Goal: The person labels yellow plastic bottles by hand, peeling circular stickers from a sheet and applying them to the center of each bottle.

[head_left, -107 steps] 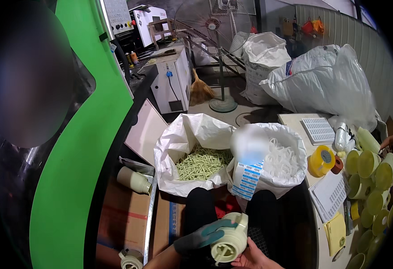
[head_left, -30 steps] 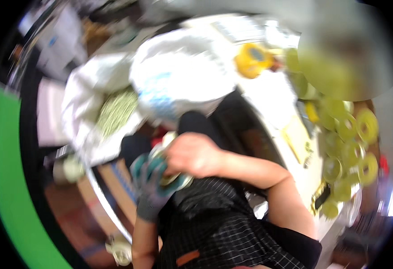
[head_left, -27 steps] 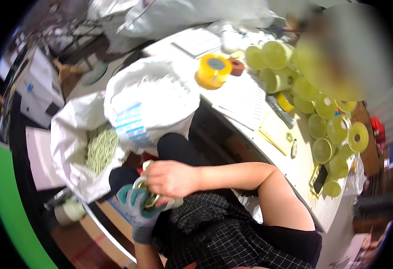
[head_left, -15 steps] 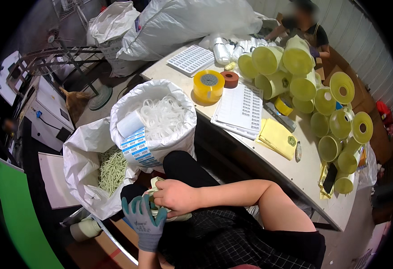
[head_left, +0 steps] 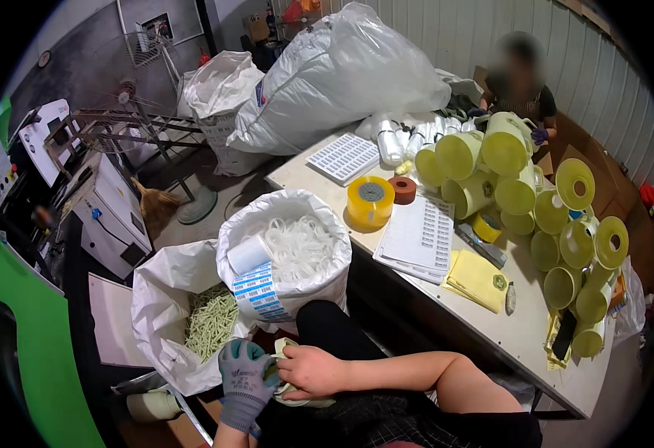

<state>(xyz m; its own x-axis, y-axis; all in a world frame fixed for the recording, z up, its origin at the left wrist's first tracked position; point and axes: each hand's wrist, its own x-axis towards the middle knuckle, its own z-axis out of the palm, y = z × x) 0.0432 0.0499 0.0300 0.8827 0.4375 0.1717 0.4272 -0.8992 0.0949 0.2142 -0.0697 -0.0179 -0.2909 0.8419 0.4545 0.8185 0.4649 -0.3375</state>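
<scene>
A pale green plastic piece [head_left: 285, 345] rests at my lap, mostly covered by my hands, so its full shape is hidden. My bare right hand [head_left: 313, 372] grips it from the right, fingers bent over its top. My left hand [head_left: 245, 379], in a grey and teal glove, is curled against its left side. Just beyond my left hand is a white sack [head_left: 164, 299] holding many thin pale green plastic sticks [head_left: 212, 322]. Behind that stands another white sack [head_left: 332, 263], full of clear plastic rings [head_left: 301, 250], with a blue-and-white label sheet [head_left: 258, 292] over its rim.
On the table [head_left: 543, 373] at right are stacked yellow-green plastic cylinders [head_left: 506, 149], a tape roll [head_left: 370, 203], label sheets [head_left: 416, 235], yellow bags [head_left: 476, 281] and a dark phone [head_left: 564, 334]. A co-worker [head_left: 521, 93] is behind it. A pale cylinder [head_left: 153, 405] lies lower left.
My view has tilted up, so the scene sits lower and further right. The gloved left fingers, spread before, are now curled closer on the plastic piece. My right hand keeps its grip.
</scene>
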